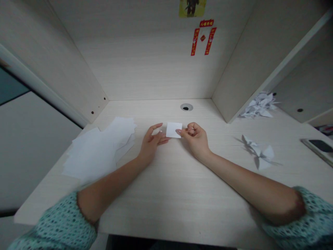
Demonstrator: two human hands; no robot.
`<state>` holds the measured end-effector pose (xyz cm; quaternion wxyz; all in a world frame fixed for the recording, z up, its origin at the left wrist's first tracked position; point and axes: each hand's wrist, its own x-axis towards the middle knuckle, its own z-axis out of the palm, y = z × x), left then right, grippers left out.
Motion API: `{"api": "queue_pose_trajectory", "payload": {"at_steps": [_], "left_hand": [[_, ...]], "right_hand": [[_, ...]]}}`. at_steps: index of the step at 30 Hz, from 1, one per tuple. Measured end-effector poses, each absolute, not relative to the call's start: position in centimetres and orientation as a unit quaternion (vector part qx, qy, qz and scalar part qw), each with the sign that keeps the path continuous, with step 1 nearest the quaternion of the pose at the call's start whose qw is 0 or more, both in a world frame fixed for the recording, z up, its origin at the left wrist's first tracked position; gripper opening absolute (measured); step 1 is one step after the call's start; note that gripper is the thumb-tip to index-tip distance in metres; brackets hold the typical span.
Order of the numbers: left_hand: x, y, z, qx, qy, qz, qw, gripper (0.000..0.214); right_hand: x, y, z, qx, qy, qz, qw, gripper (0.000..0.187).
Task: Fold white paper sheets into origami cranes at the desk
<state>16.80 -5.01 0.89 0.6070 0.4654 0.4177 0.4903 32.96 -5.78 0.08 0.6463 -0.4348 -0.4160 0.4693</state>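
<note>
A small white square of paper (172, 129) is held up over the desk, between my two hands. My right hand (195, 136) pinches its right edge, with the thumb lying on the front face. On the other side, my left hand (152, 140) has its thumb and index finger spread apart. Some of the left fingers reach to the paper's lower left corner and partly pass behind it; whether they grip it is hidden.
Loose white sheets (104, 149) lie in a pile at the left. Folded paper pieces (260, 154) rest at the right, with a heap of more (260, 105) behind the divider (249, 66). A phone (318, 147) lies far right. A cable hole (186, 107) sits at the back.
</note>
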Motion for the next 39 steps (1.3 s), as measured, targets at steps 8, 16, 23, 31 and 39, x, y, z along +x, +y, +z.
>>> {"api": "queue_pose_trajectory", "payload": {"at_steps": [8, 16, 23, 31, 39], "left_hand": [[16.8, -5.0, 0.8, 0.517, 0.438, 0.480, 0.557, 0.053], [16.7, -5.0, 0.5, 0.507, 0.443, 0.494, 0.550, 0.047], [16.8, -5.2, 0.6, 0.520, 0.433, 0.487, 0.552, 0.043], [17.0, -5.0, 0.6, 0.510, 0.428, 0.502, 0.553, 0.041], [17.1, -5.3, 0.8, 0.541, 0.422, 0.447, 0.574, 0.058]], "right_hand": [[32.7, -6.1, 0.4, -0.424, -0.420, 0.478, 0.645, 0.039], [32.5, -6.1, 0.4, -0.405, -0.446, 0.519, 0.606, 0.048], [32.5, -6.1, 0.1, -0.410, -0.437, 0.513, 0.614, 0.050], [32.5, -6.0, 0.3, -0.404, -0.424, 0.523, 0.619, 0.047], [32.8, -5.8, -0.5, -0.394, -0.478, 0.452, 0.642, 0.025]]}}
